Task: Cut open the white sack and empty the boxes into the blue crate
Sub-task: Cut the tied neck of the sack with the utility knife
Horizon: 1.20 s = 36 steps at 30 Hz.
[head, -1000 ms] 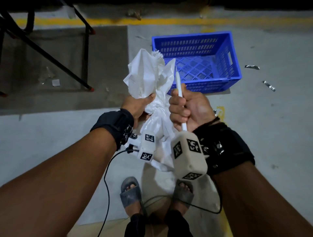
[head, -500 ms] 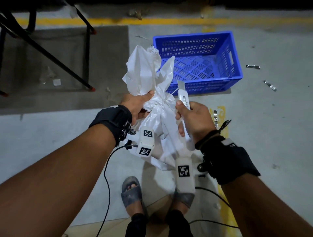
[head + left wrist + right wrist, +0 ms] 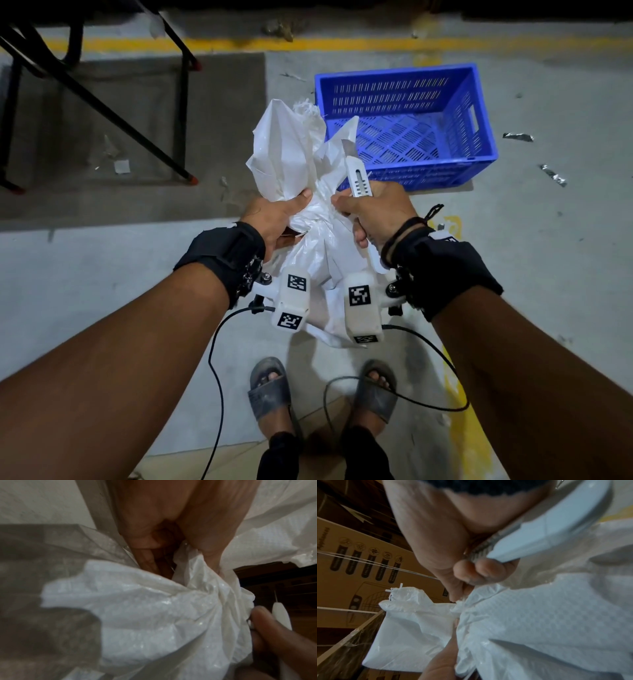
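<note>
A white woven sack stands on the floor in front of me, its top bunched into a tied neck. My left hand grips that neck from the left. My right hand holds a white utility knife, the blade end pointing up and away beside the sack's flared top; its thumb tip touches the bunched neck. The knife handle runs across my palm in the right wrist view. The blue crate sits empty on the floor just beyond the sack, to the right. No boxes show.
Black metal frame legs stand at the back left. Scraps of foil lie right of the crate. A yellow floor line runs along the back. Printed cardboard cartons stand nearby. My sandalled feet and wrist cables are below the sack.
My right hand has turned over from a fist with the knife upright and moved against the sack's neck, its thumb now on the fabric. The left hand keeps its hold on the neck.
</note>
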Tool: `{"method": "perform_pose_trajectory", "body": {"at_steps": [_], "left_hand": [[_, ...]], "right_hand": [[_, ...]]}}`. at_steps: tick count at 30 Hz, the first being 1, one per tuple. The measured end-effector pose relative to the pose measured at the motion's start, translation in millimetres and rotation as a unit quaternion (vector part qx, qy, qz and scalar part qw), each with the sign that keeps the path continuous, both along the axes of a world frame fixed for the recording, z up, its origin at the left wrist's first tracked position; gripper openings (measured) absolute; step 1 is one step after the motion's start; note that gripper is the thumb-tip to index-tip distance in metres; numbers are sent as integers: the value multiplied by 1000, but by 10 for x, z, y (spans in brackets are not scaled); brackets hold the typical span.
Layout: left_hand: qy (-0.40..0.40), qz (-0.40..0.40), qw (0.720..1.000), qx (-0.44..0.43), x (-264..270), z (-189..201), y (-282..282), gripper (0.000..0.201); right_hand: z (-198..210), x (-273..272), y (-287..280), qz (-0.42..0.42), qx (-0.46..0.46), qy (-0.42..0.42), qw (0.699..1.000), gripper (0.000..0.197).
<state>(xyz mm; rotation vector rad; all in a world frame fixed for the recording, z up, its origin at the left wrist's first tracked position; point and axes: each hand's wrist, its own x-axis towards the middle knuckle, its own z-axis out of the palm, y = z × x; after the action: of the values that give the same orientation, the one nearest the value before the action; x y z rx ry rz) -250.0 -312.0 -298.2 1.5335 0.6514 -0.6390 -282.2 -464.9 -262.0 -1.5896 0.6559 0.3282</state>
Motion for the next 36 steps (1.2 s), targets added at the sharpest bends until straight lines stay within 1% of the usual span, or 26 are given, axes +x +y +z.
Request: {"method": "perform_pose_trajectory", "body": {"at_steps": [4,5,7,8,11,13,16,18,20,22,23,25,27,30,32,34,35,36], "left_hand": [[-8,1,1000,8,36,47,61,43],[-9,3,1000,9,45,52,84,46],[-17,10,1000,13,68,65,136,44],[-23,14,1000,12,78,83,151,40],[-52,45,998,-1,122,126,207,29],[-65,84,994,-22,147,156,263,32],[-81,107,990,-44,168,186,328,29],[-113,105,987,-36,156,210,317,27],[-157,88,984,-10,139,229,274,37],[-182,66,981,1,112,250,195,44],[-185,53,981,6,97,249,145,45],[-183,30,983,5,62,249,16,48],[-176,13,984,-11,27,219,-98,49],[-161,1,987,-25,2,171,-239,64],[-153,16,987,-43,21,137,-262,66],[-136,35,986,-91,71,103,-183,59],[-126,41,985,-110,97,94,-120,60],[-115,45,985,-121,121,94,-53,70]], "right_hand": [[-18,-24,-81,13,-70,-22,997,17],[-20,-33,-108,15,-75,-29,997,15],[-28,-49,-154,-12,-39,-39,998,12],[-38,-57,-177,-47,-8,-44,998,12],[-53,-98,-280,-165,58,-74,982,8],[-28,-159,-372,-212,81,-87,970,7],[11,-262,-479,-252,127,-87,955,5],[3,-305,-524,-269,156,-79,947,5],[-26,-349,-576,-282,185,-70,939,6],[-84,-419,-651,-298,204,-60,931,4],[-122,-468,-697,-310,209,-52,926,3],[-222,-596,-810,-346,215,-33,913,11],[-329,-730,-938,-379,218,-9,899,13],[-487,-945,-1167,-413,210,17,886,12],[-551,-1088,-1339,-456,205,7,866,10],[-560,-1210,-1492,-503,212,-28,838,6],[-551,-1257,-1554,-514,217,-43,829,4],[-545,-1298,-1605,-517,223,-53,824,7]]}}
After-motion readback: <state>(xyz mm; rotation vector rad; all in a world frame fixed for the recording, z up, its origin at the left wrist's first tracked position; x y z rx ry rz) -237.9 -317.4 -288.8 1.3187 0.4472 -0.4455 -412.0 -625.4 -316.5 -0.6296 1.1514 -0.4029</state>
